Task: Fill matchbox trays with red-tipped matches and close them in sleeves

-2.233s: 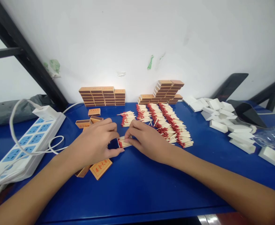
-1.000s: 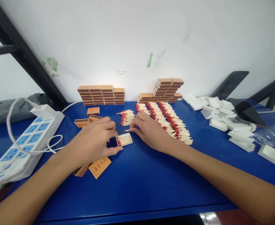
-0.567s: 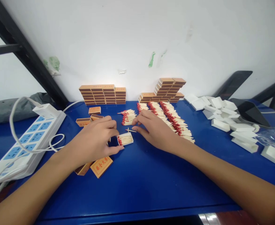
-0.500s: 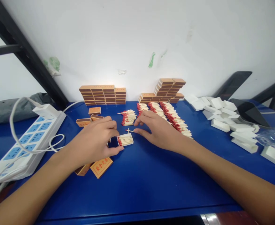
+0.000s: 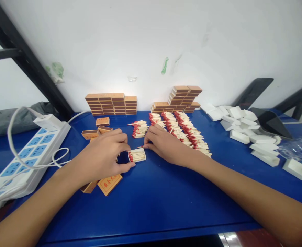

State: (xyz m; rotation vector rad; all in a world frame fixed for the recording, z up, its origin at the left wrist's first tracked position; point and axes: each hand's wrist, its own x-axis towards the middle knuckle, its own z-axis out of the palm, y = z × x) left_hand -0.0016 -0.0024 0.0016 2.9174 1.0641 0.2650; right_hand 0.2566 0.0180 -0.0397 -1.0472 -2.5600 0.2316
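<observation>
A small white matchbox tray [image 5: 145,155] with a layer of matches [image 5: 137,156] inside lies on the blue table. My left hand [image 5: 108,154] curves round the tray's left end, index finger at the far corner and thumb at the near one. Just beyond the tray's far right corner, my right hand [image 5: 163,144] pinches a match [image 5: 140,147], its red head pointing left. Behind that hand are a small heap of matches [image 5: 140,128] and several rows of matches [image 5: 172,125]. Matchbox sleeves, one of them a printed orange sleeve [image 5: 109,184], lie around my left hand.
Stacked matchboxes [image 5: 112,104] stand against the wall at left, with another stack [image 5: 183,97] at right. White empty trays [image 5: 239,127] are piled on the right, near a clear plastic bottle [image 5: 299,147]. A power strip [image 5: 31,154] with white cables lies at left.
My right hand has come down and slightly left, its fingers closing on the match beside the tray. My left hand stays at the tray. The whole view has shifted slightly.
</observation>
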